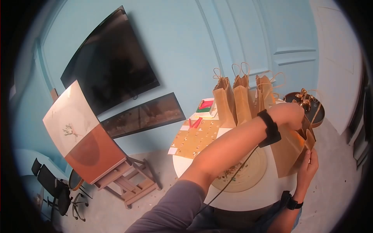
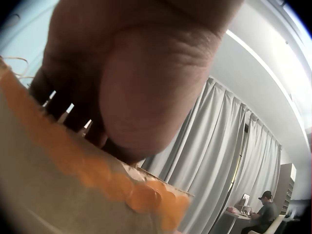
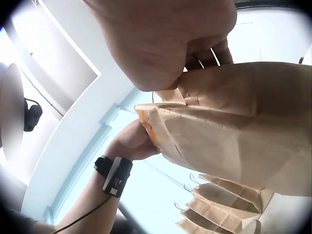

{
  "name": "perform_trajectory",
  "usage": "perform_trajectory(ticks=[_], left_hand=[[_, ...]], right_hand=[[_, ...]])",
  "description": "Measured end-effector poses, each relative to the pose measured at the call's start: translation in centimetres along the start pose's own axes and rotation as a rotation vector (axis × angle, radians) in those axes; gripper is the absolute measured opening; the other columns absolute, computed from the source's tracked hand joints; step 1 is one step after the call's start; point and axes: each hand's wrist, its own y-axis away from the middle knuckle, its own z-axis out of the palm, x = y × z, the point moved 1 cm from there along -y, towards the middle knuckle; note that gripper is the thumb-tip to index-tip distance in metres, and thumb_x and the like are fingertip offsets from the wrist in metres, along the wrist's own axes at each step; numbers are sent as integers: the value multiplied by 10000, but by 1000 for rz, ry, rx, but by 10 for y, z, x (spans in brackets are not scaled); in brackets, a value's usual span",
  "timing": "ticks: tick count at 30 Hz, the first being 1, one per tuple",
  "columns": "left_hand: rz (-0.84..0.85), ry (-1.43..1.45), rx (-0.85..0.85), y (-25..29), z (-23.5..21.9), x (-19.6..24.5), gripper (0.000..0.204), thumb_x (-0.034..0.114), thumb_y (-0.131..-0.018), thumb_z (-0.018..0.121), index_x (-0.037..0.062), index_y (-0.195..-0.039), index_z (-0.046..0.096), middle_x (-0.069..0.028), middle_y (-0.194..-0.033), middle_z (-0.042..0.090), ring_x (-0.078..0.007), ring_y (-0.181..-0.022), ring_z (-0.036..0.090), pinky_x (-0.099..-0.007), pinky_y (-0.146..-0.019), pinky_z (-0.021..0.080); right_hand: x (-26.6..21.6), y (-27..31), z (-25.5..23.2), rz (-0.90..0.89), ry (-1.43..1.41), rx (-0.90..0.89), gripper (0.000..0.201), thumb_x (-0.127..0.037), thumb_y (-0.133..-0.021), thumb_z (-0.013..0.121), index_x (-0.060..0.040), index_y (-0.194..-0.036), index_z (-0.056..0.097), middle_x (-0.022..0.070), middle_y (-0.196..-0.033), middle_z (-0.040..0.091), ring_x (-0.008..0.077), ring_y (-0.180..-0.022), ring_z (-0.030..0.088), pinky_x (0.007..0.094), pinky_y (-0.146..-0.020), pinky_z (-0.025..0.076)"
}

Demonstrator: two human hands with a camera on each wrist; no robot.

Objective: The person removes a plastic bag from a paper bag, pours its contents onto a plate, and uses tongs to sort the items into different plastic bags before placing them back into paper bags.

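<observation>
A brown paper bag (image 1: 286, 149) stands tilted at the table's right side. Over its mouth bends my left hand (image 1: 287, 114), gripping the top edge; in the left wrist view this hand (image 2: 131, 73) has its fingertips hidden behind the rim, above an orange strip (image 2: 97, 173). My right hand (image 1: 307, 169) holds the bag's right side near the top. Seen from the right wrist, that hand (image 3: 170, 44) lies against the crumpled paper (image 3: 219, 126), its fingertips partly hidden, while the left hand (image 3: 134, 141) is at the orange-marked edge.
Several handled paper bags (image 1: 224, 101) stand behind on the round table (image 1: 229, 202). A round mat (image 1: 254, 174) with small bits lies under my left arm. Left are a patterned sheet (image 1: 194, 136) and pink pieces (image 1: 196, 123). A dark round stand (image 1: 319, 112) is beyond the bag.
</observation>
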Motion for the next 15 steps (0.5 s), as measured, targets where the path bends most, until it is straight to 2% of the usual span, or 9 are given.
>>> perform_trajectory(ticks=[1,4,7,10,13,15], left_hand=[[62,-38,-66,-2,-2,0,329,330,-907,802,16,-968,877,-187,-891,826,-385,-898,802,-484,-813,626],[131,-93,-119,-3,-2,10,331,368,-866,870,44,-929,887,-161,-842,818,-359,-867,794,-462,-782,619],[197,-172,-22,1,-6,26,327,385,-859,895,61,-898,889,-148,-802,804,-347,-824,781,-459,-757,609],[286,-100,-76,6,-11,28,359,416,-878,885,57,-886,885,-140,-785,794,-341,-802,767,-464,-743,603],[214,-106,-202,1,-18,29,379,441,-897,869,65,-931,890,-138,-834,811,-335,-838,780,-463,-742,603],[86,-136,-233,3,-24,30,335,401,-891,847,93,-1012,897,-133,-972,838,-332,-928,802,-460,-801,622]], right_hand=[[0,0,1,-19,31,13,313,-201,-1198,561,61,-1297,699,142,-1097,739,214,-1011,656,339,-938,527],[-11,1,9,-85,-38,68,288,-185,-1193,568,69,-1240,695,142,-1036,715,216,-956,638,341,-903,525],[-17,1,7,-26,-23,39,249,-146,-1182,574,75,-1217,684,155,-980,684,287,-883,638,380,-853,539],[-1,1,9,-18,-1,34,249,-146,-1183,576,76,-1213,684,153,-964,671,279,-865,628,377,-831,537],[7,0,7,-34,38,48,257,-151,-1189,571,78,-1214,686,157,-976,678,273,-875,627,373,-842,538],[3,1,10,-45,24,111,262,-150,-1192,566,82,-1216,685,160,-990,687,276,-886,633,370,-850,539]])
